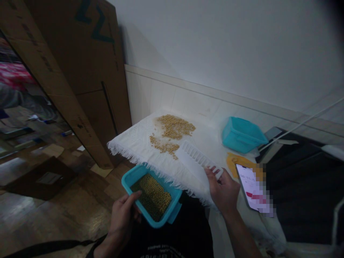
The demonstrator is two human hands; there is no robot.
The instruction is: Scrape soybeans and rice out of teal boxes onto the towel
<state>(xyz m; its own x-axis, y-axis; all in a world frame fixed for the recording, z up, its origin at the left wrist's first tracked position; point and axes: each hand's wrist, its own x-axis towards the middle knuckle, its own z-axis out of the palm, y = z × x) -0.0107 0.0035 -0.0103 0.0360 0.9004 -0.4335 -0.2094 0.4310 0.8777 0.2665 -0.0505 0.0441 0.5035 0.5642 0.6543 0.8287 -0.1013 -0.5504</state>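
Note:
My left hand (pixel 122 211) grips the near left rim of a turquoise plastic bin (pixel 173 215), thumb over the edge. Inside lie yellow soybeans (pixel 154 188) beside small dark green beans (pixel 146 202). My right hand (pixel 224 191) is closed around the end of a white plastic piece with a row of slots (pixel 199 159), perhaps an ice cube tray. Its far end rests on or just above the white fringed cloth (pixel 137 139), close to loose soybeans (pixel 174 127) spread there. The bin is held below the cloth's fringed edge.
A second turquoise bin (pixel 236 138) stands at the cloth's right. Near it lie a yellow cloth or bag (pixel 232 161) and a phone (pixel 248 188) with a lit timer screen. Tall cardboard boxes (pixel 88 64) stand at left; a wall (pixel 215 46) is behind.

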